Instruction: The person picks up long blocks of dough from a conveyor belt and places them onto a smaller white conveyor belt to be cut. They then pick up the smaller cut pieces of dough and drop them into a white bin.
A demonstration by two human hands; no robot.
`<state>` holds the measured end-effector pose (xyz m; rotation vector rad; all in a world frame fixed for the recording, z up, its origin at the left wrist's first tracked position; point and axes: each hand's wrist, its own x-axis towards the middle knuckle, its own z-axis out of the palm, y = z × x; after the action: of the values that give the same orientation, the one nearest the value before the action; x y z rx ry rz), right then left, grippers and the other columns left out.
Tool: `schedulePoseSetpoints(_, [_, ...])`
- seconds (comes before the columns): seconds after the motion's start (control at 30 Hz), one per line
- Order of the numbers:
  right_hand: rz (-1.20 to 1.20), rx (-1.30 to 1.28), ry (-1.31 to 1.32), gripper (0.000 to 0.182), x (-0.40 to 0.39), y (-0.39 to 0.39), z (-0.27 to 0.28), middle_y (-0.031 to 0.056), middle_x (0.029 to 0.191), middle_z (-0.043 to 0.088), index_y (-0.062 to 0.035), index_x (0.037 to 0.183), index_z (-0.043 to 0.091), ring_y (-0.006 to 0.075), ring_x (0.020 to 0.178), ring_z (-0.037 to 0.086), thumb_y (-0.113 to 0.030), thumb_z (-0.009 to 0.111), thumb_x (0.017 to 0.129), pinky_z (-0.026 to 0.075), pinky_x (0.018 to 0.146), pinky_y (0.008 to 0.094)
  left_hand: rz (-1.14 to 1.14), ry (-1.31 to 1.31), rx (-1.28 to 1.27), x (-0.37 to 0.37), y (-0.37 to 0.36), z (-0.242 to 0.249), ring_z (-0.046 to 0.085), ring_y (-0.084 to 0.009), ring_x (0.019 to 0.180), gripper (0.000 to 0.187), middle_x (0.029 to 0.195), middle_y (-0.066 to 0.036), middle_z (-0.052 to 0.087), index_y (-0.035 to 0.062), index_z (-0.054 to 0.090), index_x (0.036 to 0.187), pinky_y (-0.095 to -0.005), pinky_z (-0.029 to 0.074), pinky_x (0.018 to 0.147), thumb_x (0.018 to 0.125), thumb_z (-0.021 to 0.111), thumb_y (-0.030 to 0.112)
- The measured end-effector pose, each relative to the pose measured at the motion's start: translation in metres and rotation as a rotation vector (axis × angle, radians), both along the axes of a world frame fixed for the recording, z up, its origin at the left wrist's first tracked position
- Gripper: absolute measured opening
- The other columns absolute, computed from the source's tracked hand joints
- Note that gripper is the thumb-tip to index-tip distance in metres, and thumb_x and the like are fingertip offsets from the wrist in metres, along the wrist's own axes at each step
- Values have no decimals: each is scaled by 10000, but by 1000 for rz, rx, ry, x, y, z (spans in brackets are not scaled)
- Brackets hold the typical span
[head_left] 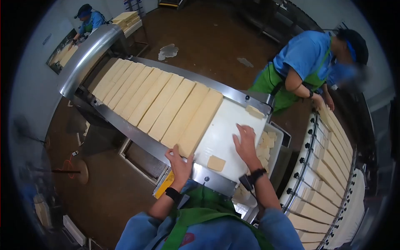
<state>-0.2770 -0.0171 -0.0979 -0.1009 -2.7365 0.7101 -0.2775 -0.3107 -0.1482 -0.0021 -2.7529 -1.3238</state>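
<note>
Long pale slabs (166,104) lie side by side across a conveyor with metal side rails. My left hand (180,163) touches the near end of the rightmost slab, its thumb and fingers apart. Over the white surface (225,127) to the right of the slabs, my right hand (246,143) is spread with nothing in it. A small square piece (216,163) lies on that surface between my hands. Another small piece (254,111) rests by the far rail.
A bin (273,156) of cut pieces stands beyond the conveyor's right end. A co-worker (306,62) handles slabs at a second, curved conveyor (310,166) on the right. Another person (89,21) works at the upper left, behind a curved metal hood (89,54).
</note>
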Motion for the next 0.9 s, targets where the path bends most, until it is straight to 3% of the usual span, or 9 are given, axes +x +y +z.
schedulePoseSetpoints(0.17, [18, 57, -18, 500, -146, -17, -27, 169, 1245, 577, 6, 1334, 619, 356, 1198, 516, -225, 718, 901, 405, 1025, 505, -54, -124, 3, -17, 8, 12, 538, -473, 1144, 798, 1293, -268, 387, -41, 418, 1442, -490, 492, 979, 800, 852, 149])
schedulePoseSetpoints(0.33, [-40, 188, -185, 507, -209, -20, -47, 162, 1201, 576, -7, 1278, 650, 347, 1179, 509, -307, 745, 880, 408, 982, 512, -68, -204, 4, -20, 6, 16, 539, -471, 1139, 837, 1292, -263, 385, -25, 389, 1471, -489, 495, 955, 791, 856, 115])
schedulePoseSetpoints(0.4, [-69, 247, -213, 485, -220, -22, -52, 160, 1181, 577, -22, 1247, 667, 345, 1168, 514, -328, 752, 880, 414, 965, 517, -93, -189, -1, -21, 7, 17, 540, -470, 1142, 845, 1294, -258, 385, -26, 386, 1477, -493, 498, 945, 791, 857, 118])
schedulePoseSetpoints(0.47, [-126, 306, -267, 535, -226, -25, -55, 153, 1179, 565, -18, 1208, 686, 325, 1168, 481, -443, 714, 884, 382, 957, 496, -95, -225, -9, -23, 7, 16, 538, -471, 1153, 860, 1302, -257, 383, -26, 385, 1479, -494, 501, 941, 784, 867, 131])
schedulePoseSetpoints(0.7, [-75, 419, -283, 540, -225, -29, -50, 153, 1155, 604, -16, 1153, 703, 310, 1154, 525, -490, 709, 894, 383, 961, 487, -101, -274, -113, -22, 23, 17, 507, -473, 1210, 868, 1370, -268, 371, -11, 386, 1471, -509, 486, 979, 779, 878, 168])
schedulePoseSetpoints(0.77, [-72, 331, -271, 551, -214, -20, -51, 174, 1116, 657, -3, 1117, 692, 344, 1084, 615, -491, 740, 866, 421, 937, 517, -95, -282, -129, -24, 27, 19, 495, -473, 1228, 863, 1382, -272, 370, -7, 387, 1469, -517, 481, 986, 780, 877, 169])
schedulePoseSetpoints(0.9, [-171, 219, -181, 552, -164, 27, -63, 238, 1078, 661, 46, 1104, 665, 419, 997, 653, -441, 767, 865, 487, 876, 516, -176, -248, -185, -26, 33, 20, 486, -475, 1236, 833, 1386, -263, 402, 13, 403, 1453, -541, 499, 959, 788, 867, 201])
